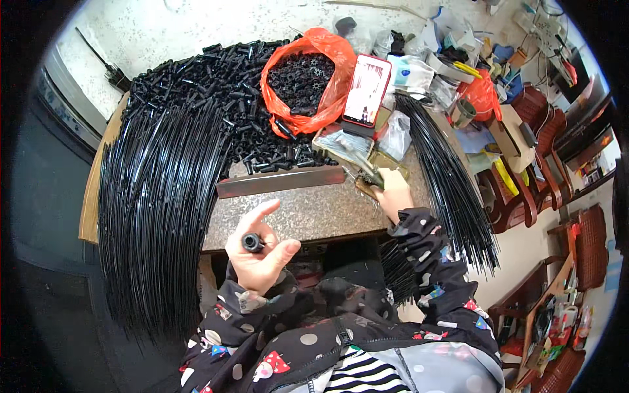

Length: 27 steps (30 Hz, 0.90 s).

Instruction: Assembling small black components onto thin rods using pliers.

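My left hand (259, 252) is raised in front of my chest and pinches a small black plastic tube piece (252, 243) between thumb and fingers, its round end facing up. My right hand (393, 190) rests on the stone table (308, 213) at the right and grips a tool (367, 173) with a dark handle; its tip is hard to make out. A grey metal bar (282, 181) lies across the table between my hands and a heap of short black tubes (216, 85).
A big sheaf of long thin black rods (154, 209) hangs over the table's left edge, another bundle (452, 190) over the right. An orange bag of black gear-like parts (304, 75), a red phone (367, 90) and clutter lie behind. Wooden chairs (544, 124) stand at right.
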Motion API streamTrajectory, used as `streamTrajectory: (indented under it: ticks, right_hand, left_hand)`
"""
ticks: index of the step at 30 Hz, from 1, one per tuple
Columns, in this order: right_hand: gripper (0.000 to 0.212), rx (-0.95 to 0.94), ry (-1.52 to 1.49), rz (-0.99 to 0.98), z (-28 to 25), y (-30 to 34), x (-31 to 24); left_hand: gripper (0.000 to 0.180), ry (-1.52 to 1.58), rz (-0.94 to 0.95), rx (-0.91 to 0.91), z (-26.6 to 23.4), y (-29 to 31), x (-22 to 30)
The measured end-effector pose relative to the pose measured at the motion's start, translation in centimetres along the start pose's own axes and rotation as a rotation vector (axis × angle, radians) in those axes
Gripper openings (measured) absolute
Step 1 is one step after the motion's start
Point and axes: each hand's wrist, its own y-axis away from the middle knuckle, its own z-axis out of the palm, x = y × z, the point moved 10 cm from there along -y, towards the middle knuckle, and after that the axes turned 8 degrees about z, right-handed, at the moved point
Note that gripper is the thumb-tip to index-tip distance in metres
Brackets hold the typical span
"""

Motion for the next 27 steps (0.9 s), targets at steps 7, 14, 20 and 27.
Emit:
streamTrajectory:
  ticks: [7, 14, 20, 27]
  right_hand:
    - [0.032, 0.003, 0.140, -0.198, 2.1, 0.4, -2.6]
    - [0.028, -0.018, 0.071, -0.015, 1.9, -0.4, -0.1]
    - [0.018, 0.138, -0.189, 0.245, -1.1, -0.7, 1.4]
    - [0.015, 0.325, -0.412, 0.392, -6.4, 0.9, -5.2]
  left_hand:
    - [0.051, -0.051, -0.022, -0.030, -0.2, -0.5, -0.7]
    - [0.039, -0.074, -0.031, -0.052, -0.2, -0.3, -1.2]
    - [0.037, -0.050, 0.002, -0.265, 2.0, 0.1, 0.5]
    - [0.043, -0.046, -0.028, -0.399, 4.2, 1.1, 1.6]
